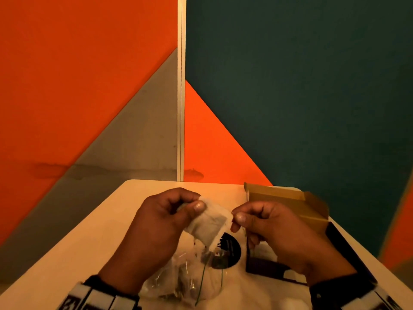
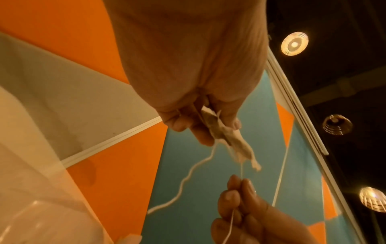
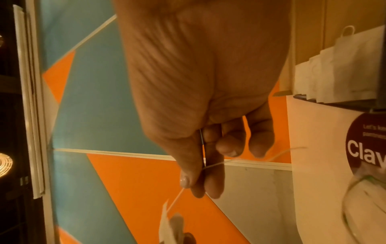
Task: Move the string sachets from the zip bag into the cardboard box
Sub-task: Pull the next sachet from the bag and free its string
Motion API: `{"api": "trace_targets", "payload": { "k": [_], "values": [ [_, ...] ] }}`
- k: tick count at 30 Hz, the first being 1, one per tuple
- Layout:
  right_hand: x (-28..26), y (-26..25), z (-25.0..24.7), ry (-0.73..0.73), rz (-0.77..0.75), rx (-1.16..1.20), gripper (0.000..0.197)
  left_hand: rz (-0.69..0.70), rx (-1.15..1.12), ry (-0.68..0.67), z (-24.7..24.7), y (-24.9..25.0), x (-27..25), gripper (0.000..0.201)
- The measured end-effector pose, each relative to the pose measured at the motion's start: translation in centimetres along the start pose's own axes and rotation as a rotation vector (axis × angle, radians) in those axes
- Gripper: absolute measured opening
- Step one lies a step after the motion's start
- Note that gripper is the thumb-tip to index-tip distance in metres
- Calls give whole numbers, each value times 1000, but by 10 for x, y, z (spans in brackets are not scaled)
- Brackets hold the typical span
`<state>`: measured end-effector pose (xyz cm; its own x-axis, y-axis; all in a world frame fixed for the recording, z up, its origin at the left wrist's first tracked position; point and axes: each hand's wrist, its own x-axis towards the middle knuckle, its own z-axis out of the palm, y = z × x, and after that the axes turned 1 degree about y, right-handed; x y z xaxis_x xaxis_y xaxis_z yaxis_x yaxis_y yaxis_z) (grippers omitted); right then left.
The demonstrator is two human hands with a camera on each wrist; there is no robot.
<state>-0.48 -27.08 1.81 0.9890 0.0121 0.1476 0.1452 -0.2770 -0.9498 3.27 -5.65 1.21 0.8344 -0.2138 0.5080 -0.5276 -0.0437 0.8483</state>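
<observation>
A person's two hands hold a white string sachet [image 1: 209, 222] in the air above a pale table [image 1: 89, 238], in front of a partition wall [image 1: 89, 74] of orange, grey and teal panels. The left hand [image 1: 161, 222] pinches the sachet's far left corner between thumb and curled fingers, while the right hand [image 1: 272, 227] pinches the thin string [image 2: 242, 171] that leaves the sachet's right edge, thumb pressed against forefinger. In the left wrist view the string runs taut from the sachet down into the right hand's fingertips [image 2: 240, 183], and a second, wavy length of string hangs loose beside it. Below the hands, near the table's front edge, lies the clear zip bag [image 1: 178, 280], crumpled, with more sachets and a green thread inside, partly over a round dark sticker [image 1: 230, 249]. On the right side of the table stands the open cardboard box [image 1: 290, 198], its flaps raised. The right wrist view shows several white sachets [image 3: 334, 79] already standing in the box.
</observation>
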Motion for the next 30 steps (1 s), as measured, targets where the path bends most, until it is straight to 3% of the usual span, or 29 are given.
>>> {"api": "trace_targets", "payload": {
  "k": [4,9,17,19,21,24,27,30],
  "values": [
    [-1,-1,2,-33,-3,9,17,-35,-204,98,-2,-3,2,20],
    [-5,-4,9,-230,48,-127,16,-46,-372,202,-1,-4,3,24],
    [-2,2,7,-358,141,-404,14,-76,-351,318,-4,-5,5,20],
    [-1,3,5,-310,127,-474,13,-69,-326,316,-3,-6,5,20],
    [1,3,4,-155,39,-473,17,-65,-278,279,0,-6,4,16],
    [1,0,6,28,-151,-174,26,-93,-209,227,6,-7,2,13],
    [-1,-6,14,82,-264,64,24,-102,-187,210,14,-8,-1,14],
    [1,-5,22,130,-318,162,39,-107,-209,232,22,-10,-4,10]
  ]
}}
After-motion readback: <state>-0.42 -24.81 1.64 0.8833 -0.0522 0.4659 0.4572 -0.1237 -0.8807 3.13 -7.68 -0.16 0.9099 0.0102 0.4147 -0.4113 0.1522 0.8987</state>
